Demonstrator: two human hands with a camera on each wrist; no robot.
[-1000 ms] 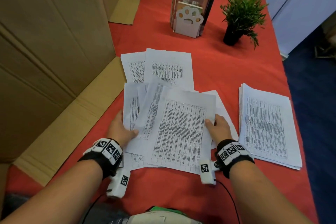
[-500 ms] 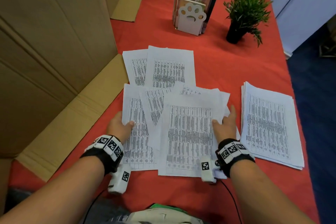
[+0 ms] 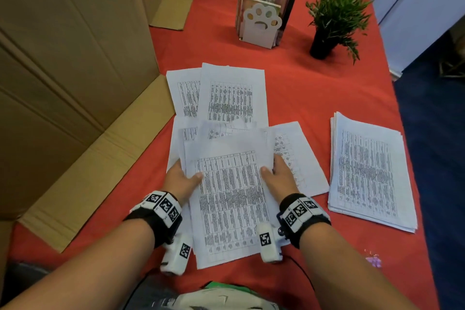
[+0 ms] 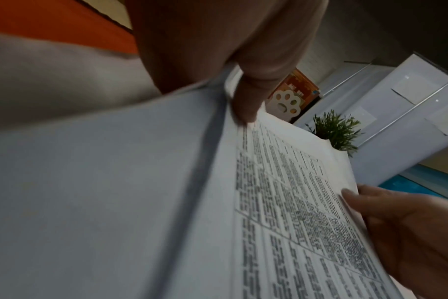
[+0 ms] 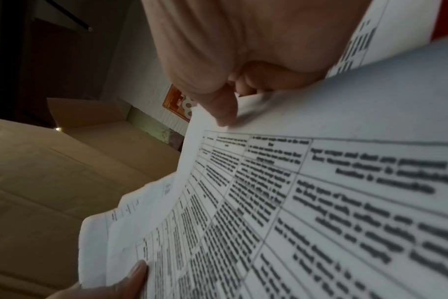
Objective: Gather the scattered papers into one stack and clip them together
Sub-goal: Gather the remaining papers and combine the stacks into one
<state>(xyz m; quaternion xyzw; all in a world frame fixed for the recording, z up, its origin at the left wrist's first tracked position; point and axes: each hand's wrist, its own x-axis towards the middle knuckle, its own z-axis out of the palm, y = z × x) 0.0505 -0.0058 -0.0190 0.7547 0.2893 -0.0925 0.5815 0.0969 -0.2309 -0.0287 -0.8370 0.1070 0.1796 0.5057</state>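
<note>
Both hands hold a bunch of printed sheets point(image 3: 231, 194) raised off the red table point(image 3: 314, 98). My left hand point(image 3: 180, 180) pinches its left edge, thumb on top point(image 4: 246, 105). My right hand point(image 3: 278, 178) pinches the right edge, thumb on the print point(image 5: 223, 109). The sheets in the bunch point(image 4: 294, 202) are fanned and uneven. Two sheets point(image 3: 226, 94) lie flat farther back. One sheet point(image 3: 294, 156) lies just right of my right hand. A separate neat stack point(image 3: 370, 171) sits at the right. No clip shows.
A big cardboard box point(image 3: 70, 58) with an open flap point(image 3: 95, 173) fills the left side. At the back stand books behind a paw-shaped bookend point(image 3: 261, 25) and a small potted plant point(image 3: 332, 17). The table's right edge drops to blue floor point(image 3: 437, 158).
Both hands slid the loose middle sheets together, squared them toward upright, and lifted them as one bunch. One sheet stayed on the table at the right.
</note>
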